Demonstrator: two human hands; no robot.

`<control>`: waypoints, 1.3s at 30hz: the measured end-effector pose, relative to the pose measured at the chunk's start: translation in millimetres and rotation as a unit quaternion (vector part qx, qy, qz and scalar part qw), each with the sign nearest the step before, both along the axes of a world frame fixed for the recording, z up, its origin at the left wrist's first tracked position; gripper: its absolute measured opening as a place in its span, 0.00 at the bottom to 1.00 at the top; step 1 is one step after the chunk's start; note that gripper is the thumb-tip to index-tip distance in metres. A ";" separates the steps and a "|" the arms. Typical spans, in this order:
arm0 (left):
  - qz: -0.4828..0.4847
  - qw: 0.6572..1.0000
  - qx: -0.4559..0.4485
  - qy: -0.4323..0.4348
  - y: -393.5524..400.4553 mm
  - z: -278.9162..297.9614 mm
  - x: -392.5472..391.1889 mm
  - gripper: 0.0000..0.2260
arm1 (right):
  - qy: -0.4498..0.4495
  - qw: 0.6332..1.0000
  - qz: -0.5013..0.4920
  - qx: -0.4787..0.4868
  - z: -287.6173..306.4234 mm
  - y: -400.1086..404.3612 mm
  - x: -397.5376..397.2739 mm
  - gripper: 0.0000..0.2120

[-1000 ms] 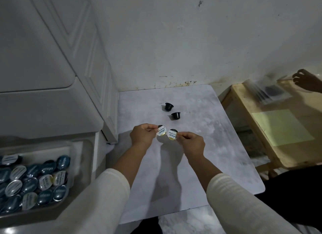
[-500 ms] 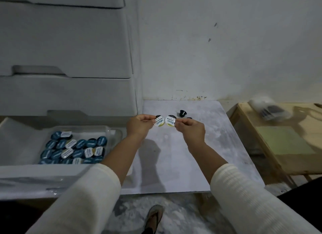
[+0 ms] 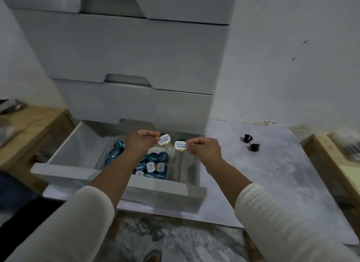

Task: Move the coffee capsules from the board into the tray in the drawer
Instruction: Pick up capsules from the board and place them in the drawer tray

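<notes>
Coffee capsules held over the open drawer (image 3: pixel 118 174), one pinched in each hand.

The left hand (image 3: pixel 141 142) and right hand (image 3: pixel 204 147) each grip a capsule by its rim, label up, above the tray (image 3: pixel 176 164), probably to drop them in; two more capsules (image 3: pixel 251 142) wait on the board (image 3: pixel 272 174).

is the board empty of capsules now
No, two black capsules lie on the board, while the left hand and right hand each hold one over the drawer.

Cream ribbed long sleeves (image 3: pixel 81 220)
</notes>
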State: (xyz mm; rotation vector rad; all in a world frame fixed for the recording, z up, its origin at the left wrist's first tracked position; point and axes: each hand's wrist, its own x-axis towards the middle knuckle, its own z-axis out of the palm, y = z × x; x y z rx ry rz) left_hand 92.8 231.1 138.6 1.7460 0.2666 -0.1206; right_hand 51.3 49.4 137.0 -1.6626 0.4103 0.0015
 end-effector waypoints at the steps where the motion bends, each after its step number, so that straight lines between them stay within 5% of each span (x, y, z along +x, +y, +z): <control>1: 0.001 1.000 0.024 0.003 14.6 -3.2 4.7 0.09 | 0.010 1.000 0.010 -0.010 -4.3 13.4 7.1 0.09; 9: -0.065 0.981 0.180 0.026 96.6 -34.6 59.5 0.07 | 0.083 0.995 -0.009 -0.051 -40.6 96.1 66.5 0.06; 17: -0.129 0.973 0.183 0.057 116.2 -66.0 94.5 0.07 | 0.133 0.985 -0.076 -0.075 -75.0 128.0 95.9 0.14; 39: -0.165 0.958 0.221 0.083 115.6 -81.5 114.4 0.03 | 0.208 0.965 -0.034 -0.156 -89.7 142.3 123.9 0.06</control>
